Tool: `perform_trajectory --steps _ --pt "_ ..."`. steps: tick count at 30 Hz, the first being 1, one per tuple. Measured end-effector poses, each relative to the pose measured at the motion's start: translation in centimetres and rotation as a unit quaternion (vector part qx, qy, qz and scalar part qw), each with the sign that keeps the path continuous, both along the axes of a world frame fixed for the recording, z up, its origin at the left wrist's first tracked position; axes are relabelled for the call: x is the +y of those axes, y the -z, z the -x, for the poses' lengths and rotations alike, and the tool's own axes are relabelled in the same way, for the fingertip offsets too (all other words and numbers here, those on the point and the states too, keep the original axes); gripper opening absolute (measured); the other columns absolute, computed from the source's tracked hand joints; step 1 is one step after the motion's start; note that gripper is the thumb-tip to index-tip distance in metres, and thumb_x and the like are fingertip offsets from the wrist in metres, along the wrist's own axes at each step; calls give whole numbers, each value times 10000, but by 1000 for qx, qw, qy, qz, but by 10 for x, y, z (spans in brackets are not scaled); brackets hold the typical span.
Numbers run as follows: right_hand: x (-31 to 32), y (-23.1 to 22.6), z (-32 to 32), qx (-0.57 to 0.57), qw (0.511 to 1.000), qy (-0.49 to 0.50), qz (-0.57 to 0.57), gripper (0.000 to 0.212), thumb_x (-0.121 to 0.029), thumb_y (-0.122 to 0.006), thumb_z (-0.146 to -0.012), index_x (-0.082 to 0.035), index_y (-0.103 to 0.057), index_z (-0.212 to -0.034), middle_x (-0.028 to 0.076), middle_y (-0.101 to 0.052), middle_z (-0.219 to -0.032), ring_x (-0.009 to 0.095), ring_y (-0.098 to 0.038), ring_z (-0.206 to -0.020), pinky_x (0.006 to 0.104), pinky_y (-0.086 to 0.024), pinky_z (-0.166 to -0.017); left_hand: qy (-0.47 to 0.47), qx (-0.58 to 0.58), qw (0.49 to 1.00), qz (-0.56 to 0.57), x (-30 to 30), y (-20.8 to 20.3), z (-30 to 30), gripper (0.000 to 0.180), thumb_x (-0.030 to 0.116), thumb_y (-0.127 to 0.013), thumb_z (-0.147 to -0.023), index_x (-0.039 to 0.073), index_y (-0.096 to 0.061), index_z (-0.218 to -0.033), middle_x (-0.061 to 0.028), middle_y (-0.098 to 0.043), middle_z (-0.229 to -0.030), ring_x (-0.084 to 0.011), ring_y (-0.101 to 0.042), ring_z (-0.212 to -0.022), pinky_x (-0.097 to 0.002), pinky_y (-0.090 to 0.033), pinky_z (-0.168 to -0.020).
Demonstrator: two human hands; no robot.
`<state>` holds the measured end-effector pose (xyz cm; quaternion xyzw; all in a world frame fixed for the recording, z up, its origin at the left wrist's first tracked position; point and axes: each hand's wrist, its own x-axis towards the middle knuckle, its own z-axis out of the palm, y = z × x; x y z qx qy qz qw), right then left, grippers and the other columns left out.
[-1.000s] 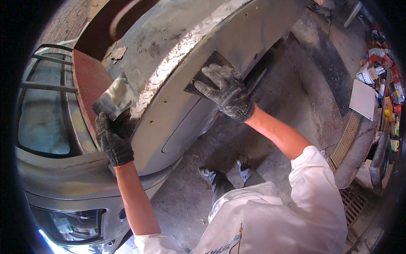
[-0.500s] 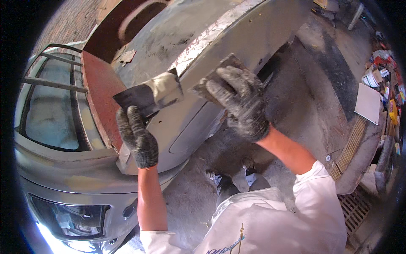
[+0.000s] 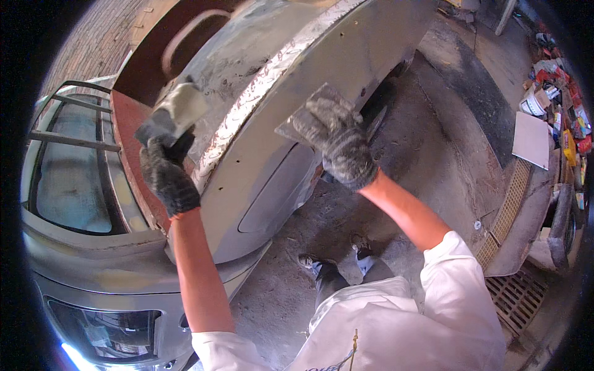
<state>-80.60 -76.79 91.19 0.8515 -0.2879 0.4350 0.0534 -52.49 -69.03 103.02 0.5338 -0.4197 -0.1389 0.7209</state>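
My left hand, in a dark knitted glove, grips a dark flat putty board at its near end. A thick mass of cream body filler lies on the board's far part. Both are above the truck bed, beside its red inner panel. My right hand, gloved the same way, is closed on a flat putty spreader, fingers stretched along its face. The spreader is over the grey vehicle side panel; whether it touches the panel I cannot tell.
A rail with patchy white paint runs along the bed's top edge. Left of it are a barred cab window and grey bodywork. On the right, a white board, a white bucket and heaped clutter lie near a floor grate.
My left hand has moved left and farther away with the filler-loaded board. My right hand has shifted slightly left and nearer, still holding the spreader. The whole view has shifted a little.
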Motion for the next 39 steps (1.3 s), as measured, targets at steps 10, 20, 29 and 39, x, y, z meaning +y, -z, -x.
perform_trajectory --steps 10,20,29,39 --pt "-26 -3 -33 14 999 -16 50 515 -259 -528 -864 -274 -535 -1379 91 -505 -1364 282 -453 -1290 544 -317 -1109 -4 108 993 -43 3 30 -26 410 219 -434 -998 -48 -423 -1309 -246 -611 -1169 -423 -685 -958 -486 -591 -841" --pt "-20 -8 -28 37 999 -1 25 474 -263 -512 -893 -267 -548 -1366 97 -523 -1342 297 -471 -1272 558 -322 -1112 -11 145 988 -49 5 23 -14 395 256 -456 -986 7 -445 -1293 -243 -635 -1139 -400 -697 -934 -521 -598 -779" --pt "-18 18 -30 22 999 -9 30 498 -206 -540 -867 -256 -562 -1363 119 -499 -1364 314 -477 -1265 536 -369 -1087 5 140 988 -70 9 30 -25 368 268 -461 -984 46 -480 -1276 -219 -654 -1126 -384 -703 -926 -513 -592 -775" --pt "-5 49 -8 44 998 -43 1 521 -236 -540 -863 -283 -534 -1382 88 -463 -1388 293 -437 -1300 565 -307 -1113 -4 150 987 -61 7 27 -21 329 229 -477 -979 38 -509 -1245 -186 -659 -1097 -368 -714 -881 -469 -616 -732"
